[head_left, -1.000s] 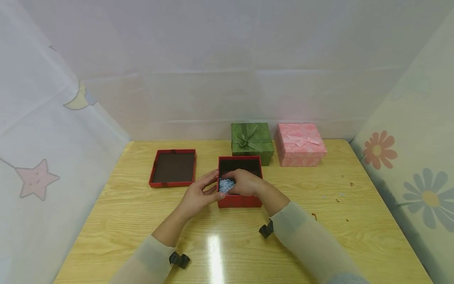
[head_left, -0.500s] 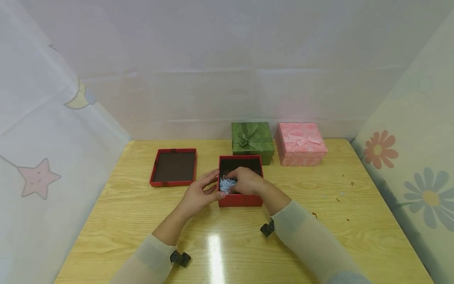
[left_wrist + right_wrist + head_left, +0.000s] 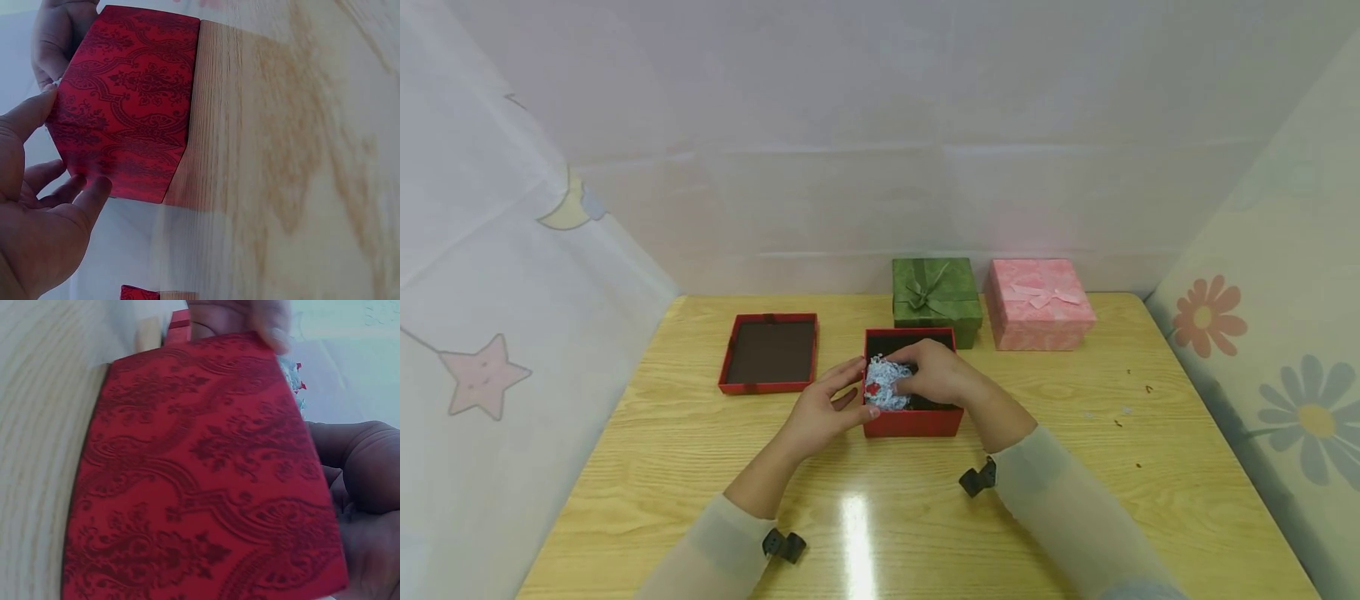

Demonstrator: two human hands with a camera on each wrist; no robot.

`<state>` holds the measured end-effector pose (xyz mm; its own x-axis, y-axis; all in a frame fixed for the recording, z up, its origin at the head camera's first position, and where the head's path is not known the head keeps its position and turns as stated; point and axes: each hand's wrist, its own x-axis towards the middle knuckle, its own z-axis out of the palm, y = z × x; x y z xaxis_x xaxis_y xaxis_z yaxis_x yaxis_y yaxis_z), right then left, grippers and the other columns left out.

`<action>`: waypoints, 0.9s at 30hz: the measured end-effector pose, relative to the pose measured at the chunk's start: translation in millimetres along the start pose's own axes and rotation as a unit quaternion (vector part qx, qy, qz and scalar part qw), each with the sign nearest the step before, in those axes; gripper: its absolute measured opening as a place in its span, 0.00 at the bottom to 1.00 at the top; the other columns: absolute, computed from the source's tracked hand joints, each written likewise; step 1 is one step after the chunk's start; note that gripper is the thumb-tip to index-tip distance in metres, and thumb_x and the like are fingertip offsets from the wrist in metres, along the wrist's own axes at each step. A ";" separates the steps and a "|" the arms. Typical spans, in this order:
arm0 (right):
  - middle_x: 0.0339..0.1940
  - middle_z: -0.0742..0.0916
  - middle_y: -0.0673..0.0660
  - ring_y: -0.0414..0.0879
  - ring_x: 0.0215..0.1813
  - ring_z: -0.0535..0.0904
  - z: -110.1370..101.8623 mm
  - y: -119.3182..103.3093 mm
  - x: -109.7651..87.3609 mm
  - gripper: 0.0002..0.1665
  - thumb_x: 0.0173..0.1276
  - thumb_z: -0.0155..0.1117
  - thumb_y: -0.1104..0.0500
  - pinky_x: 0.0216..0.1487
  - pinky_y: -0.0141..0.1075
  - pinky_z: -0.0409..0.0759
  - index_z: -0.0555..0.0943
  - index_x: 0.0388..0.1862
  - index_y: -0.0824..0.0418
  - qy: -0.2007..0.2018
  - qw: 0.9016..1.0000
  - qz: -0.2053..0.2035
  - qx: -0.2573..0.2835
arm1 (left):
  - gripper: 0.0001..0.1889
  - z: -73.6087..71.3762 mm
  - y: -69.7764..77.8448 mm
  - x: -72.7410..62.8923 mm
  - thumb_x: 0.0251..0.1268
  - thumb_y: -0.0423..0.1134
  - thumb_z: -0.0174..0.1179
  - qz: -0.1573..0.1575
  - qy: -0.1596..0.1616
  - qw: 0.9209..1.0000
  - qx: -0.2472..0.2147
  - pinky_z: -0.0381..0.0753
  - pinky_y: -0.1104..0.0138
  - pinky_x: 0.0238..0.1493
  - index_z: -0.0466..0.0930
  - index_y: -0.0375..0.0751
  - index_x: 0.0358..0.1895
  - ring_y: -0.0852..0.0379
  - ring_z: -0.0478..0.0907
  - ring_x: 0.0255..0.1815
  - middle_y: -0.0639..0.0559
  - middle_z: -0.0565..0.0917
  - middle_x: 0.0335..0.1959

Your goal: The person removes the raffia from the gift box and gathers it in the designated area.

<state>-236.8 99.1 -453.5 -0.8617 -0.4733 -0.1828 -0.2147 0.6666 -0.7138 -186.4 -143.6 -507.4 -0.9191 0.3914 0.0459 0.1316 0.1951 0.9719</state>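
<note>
A red patterned gift box (image 3: 912,424) stands lidless on the wooden table, dark inside. My left hand (image 3: 822,419) grips its near-left corner, thumb at the front rim and fingers along the left wall. Over the box's opening, my right hand (image 3: 938,375) holds a clump of pale blue shredded paper (image 3: 882,374) between thumb and fingers. A small red piece (image 3: 872,389) shows among the shreds. In the right wrist view, the patterned front wall (image 3: 200,469) hides most of the clump. The right fingertips are partly buried in the paper.
The red lid (image 3: 771,354) lies upturned to the left, dark inside facing up. Directly behind the box stands a green gift box (image 3: 934,292) with a bow; a pink gift box (image 3: 1041,304) is right of it. Small scraps (image 3: 1126,409) dot the table's right side.
My right hand has risen slightly and moved right, and the shredded paper has come up with it, spread wider, with the red piece now showing. My left hand keeps its place on the box.
</note>
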 end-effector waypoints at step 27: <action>0.57 0.88 0.54 0.49 0.57 0.82 -37.5 6.7 -28.3 0.30 0.66 0.74 0.55 0.61 0.49 0.83 0.83 0.67 0.59 0.063 0.997 -0.023 0.046 | 0.44 -0.1 -3.8 0.7 0.63 0.44 0.76 -0.005 0.004 1.000 0.007 0.72 0.61 0.72 0.64 0.50 0.81 0.53 0.62 0.79 0.58 0.62 0.81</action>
<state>-231.1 138.6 -427.8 -0.9042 -0.4221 -0.0652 -0.2176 0.5868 -0.7799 -187.5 -144.1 -511.0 -0.9230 0.3829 0.0378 0.1278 0.2125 0.9688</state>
